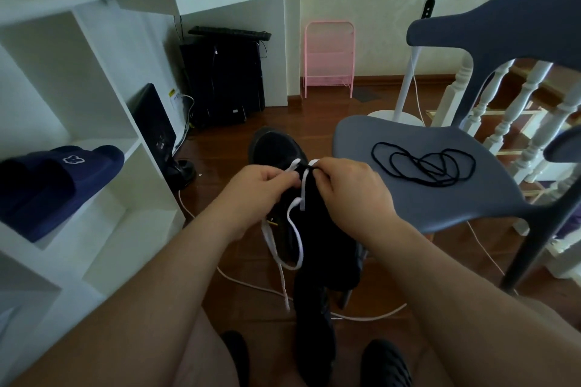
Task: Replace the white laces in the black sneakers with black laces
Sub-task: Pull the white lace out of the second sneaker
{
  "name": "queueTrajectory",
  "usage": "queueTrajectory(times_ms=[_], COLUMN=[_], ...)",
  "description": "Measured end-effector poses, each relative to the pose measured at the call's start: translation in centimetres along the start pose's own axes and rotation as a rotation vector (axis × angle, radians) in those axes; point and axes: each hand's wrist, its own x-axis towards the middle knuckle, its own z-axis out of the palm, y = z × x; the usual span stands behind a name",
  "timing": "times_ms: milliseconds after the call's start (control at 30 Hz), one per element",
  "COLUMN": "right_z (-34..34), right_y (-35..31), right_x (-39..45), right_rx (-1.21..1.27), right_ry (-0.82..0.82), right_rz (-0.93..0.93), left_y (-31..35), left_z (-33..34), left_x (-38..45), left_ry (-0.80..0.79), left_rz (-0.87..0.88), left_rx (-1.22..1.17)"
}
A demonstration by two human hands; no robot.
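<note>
A: While both hands work at the shoe, what sits in the shelving off to the left of them?

B: The white shelf unit has an open compartment well out from the left hand, and in it lie dark blue slippers with a small white emblem. The compartments below look bare from here.

A: And the chair?

B: The grey chair stands just right of the right hand. On its seat, near that hand, the black laces lie in a loose tangle of loops, untouched.

A: What are the hands doing?

B: Both are pinched narrow. The left hand's fingertips nip the white lace near the top of the black sneaker. The right hand's fingers close on the same lace beside it, the two hands almost touching. The lace's loose ends hang down below the hands.

A: The second sneaker?

B: It rests on the floor just beyond the hands, toe pointing away.
</note>
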Motion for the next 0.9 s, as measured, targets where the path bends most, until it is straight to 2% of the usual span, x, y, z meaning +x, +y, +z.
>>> queueTrajectory(times_ms=[133, 267, 333, 467, 500, 533, 667, 733, 800, 900], right_z=[0.4, 0.3, -0.1, -0.6, -0.6, -0.5, -0.4, -0.5, -0.6, -0.7], right_y=[-0.8, -0.6, 0.2, 1.6, 1.6, 1.6, 1.3, 1.3, 1.6, 2.0], right_x=[-0.2, -0.1, 0.2, 0.7, 0.7, 0.6, 0.4, 0.5, 0.6, 0.7], right_rx=[-0.03, -0.018, 0.016, 0.032, 0.028, 0.024, 0.037, 0.029, 0.028, 0.038], right_ry=[0.002, 0.011, 0.004, 0.026, 0.032, 0.036, 0.042, 0.048, 0.063, 0.067], right_rz=[-0.071, -0.066, -0.009, 0.047, 0.044, 0.039, 0.042, 0.044, 0.051, 0.066], left_y=[-0.3, 0.0, 0.3, 0.9, 0.9, 0.8, 0.6, 0.1, -0.8, -2.3], left_z=[1.2, 1.3, 0.6, -0.9, -1.0, -0.9, -1.0, -2.1, -3.4, -4.7], left_x=[0.4, 0.7, 0.5, -1.1, -1.5, -1.6, -1.4, -1.1, -0.7, 0.0], left_ry=[0.164, 0.177, 0.018, -0.599, -0.703, -0.74, -0.602, -0.582, -0.515, -0.356], left_rz=[0.137, 0.099, 0.086, 0.02, -0.007, -0.027, -0.09, -0.19, -0.318, -0.368], left_rx=[-0.002, -0.017, -0.036, 0.004, 0.066, 0.127, 0.215, 0.291, 0.46, 0.767])
